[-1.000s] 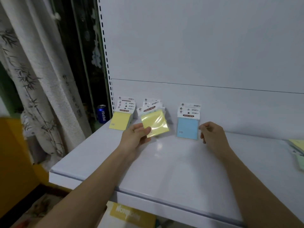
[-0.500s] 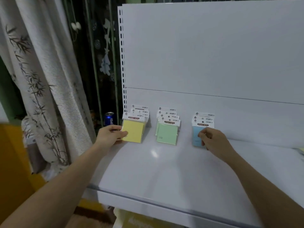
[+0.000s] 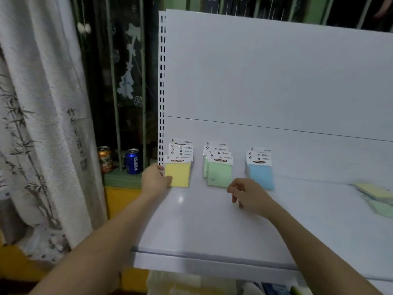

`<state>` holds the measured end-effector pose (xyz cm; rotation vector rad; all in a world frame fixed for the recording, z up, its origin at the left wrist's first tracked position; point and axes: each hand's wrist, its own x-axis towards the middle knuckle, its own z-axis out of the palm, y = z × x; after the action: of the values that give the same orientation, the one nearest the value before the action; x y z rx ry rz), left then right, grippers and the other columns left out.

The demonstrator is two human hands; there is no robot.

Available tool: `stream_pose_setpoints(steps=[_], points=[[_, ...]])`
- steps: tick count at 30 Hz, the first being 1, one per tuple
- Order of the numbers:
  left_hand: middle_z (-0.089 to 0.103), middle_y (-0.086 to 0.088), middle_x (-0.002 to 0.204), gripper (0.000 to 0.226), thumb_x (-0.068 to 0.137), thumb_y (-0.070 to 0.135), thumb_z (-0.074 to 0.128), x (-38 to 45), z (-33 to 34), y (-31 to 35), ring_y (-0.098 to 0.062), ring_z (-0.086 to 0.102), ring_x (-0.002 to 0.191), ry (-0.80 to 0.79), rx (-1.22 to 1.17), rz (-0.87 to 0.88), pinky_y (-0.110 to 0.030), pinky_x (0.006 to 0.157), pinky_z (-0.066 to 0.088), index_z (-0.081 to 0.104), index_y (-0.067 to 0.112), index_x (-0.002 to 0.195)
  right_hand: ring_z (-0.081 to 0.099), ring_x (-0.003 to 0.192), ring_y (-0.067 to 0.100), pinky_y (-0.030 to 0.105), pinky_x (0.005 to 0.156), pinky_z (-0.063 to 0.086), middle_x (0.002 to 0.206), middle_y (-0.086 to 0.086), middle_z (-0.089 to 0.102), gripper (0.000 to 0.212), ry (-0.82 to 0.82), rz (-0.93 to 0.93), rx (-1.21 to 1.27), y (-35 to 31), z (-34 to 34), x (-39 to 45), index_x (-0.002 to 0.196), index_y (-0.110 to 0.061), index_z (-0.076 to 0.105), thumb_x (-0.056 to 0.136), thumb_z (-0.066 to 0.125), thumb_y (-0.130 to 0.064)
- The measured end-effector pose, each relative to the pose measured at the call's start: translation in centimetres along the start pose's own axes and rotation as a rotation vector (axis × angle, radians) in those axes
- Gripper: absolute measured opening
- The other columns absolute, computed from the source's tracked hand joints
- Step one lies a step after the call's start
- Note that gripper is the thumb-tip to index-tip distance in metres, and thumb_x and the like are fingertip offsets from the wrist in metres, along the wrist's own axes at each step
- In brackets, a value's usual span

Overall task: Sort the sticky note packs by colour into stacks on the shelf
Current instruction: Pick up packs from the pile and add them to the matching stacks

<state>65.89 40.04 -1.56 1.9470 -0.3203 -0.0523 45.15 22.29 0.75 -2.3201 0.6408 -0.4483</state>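
A white shelf [image 3: 212, 231] is carrying three fanned stacks of sticky note packs, all leaning against its back panel [image 3: 276, 81]. Taking the green stack [image 3: 219, 173] as the landmark, the yellow stack [image 3: 178, 173] is standing just to its left and the blue stack [image 3: 260, 175] just to its right, while loose unsorted packs [image 3: 376, 196] are lying well off to its right at the shelf's far end. The person's left hand [image 3: 154, 182] is steadying the front yellow pack, its fingers [image 3: 169, 179] pinching the pack's left edge. The right hand [image 3: 248, 193] is hovering in front of the green stack and beside the blue one, fingers loosely curled and grasping nothing. The packs are looking light, thin and film-wrapped, so probably slippery and prone to sliding off a leaning pile; a pinch across the stiffer card header or a side edge is appearing the safest hold.
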Motion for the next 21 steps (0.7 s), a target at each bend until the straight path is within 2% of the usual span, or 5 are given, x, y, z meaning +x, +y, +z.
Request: stream_pose_setpoints(steps=[3,5,11,15,21], points=[[0.059,-0.009,0.115,0.049,0.08,0.015,0.076,-0.2,-0.3,0.6,-0.027,0.056,0.105,-0.002,0.184,0.101,-0.042,0.09,0.051,0.054,0.014,0.124,0.049,0.037,0.006,0.013,0.043,0.041,0.066,0.0,0.067,0.014,0.017,0.019,-0.012,-0.5,0.2,-1.1,0.09,-0.006,0.065,0.092,0.055,-0.014],[0.054,-0.008,0.123,0.052,0.079,0.022,0.074,-0.5,-0.8,1.1,-0.028,0.047,0.116,-0.026,0.272,0.168,-0.041,0.094,0.046,0.053,0.018,0.126,0.05,0.038,0.007,0.013,0.042,0.04,0.066,0.0,0.068,0.013,0.03,0.032,-0.034,-0.7,0.1,-1.8,0.089,-0.007,0.065,0.092,0.055,-0.015],[0.054,0.0,0.122,0.036,0.084,0.03,0.067,-3.6,-0.9,3.3,-0.024,0.044,0.116,-0.176,0.444,0.482,-0.037,0.091,0.042,0.058,0.026,0.118,0.053,0.048,0.016,0.015,0.046,0.042,0.071,0.004,0.069,0.016,0.044,0.096,-0.083,-1.3,-0.4,-3.9,0.091,-0.008,0.063,0.096,0.051,-0.019],[0.056,0.003,0.123,0.035,0.09,0.048,0.054,-6.7,0.3,5.0,-0.022,0.046,0.119,-0.353,0.53,0.55,-0.04,0.098,0.04,0.057,0.03,0.12,0.057,0.058,0.016,0.03,0.063,0.05,0.076,0.001,0.071,0.02,0.049,0.119,-0.226,-1.6,-1.8,-4.9,0.087,-0.015,0.063,0.094,0.05,-0.028],[0.053,0.002,0.132,0.044,0.092,0.055,0.045,-10.8,2.9,7.7,-0.023,0.045,0.125,-0.465,0.661,0.648,-0.039,0.101,0.033,0.055,0.03,0.126,0.061,0.079,0.019,0.033,0.072,0.049,0.09,-0.006,0.066,0.022,0.13,0.153,-0.416,-0.9,-5.9,-6.8,0.09,-0.024,0.06,0.092,0.045,-0.04]])
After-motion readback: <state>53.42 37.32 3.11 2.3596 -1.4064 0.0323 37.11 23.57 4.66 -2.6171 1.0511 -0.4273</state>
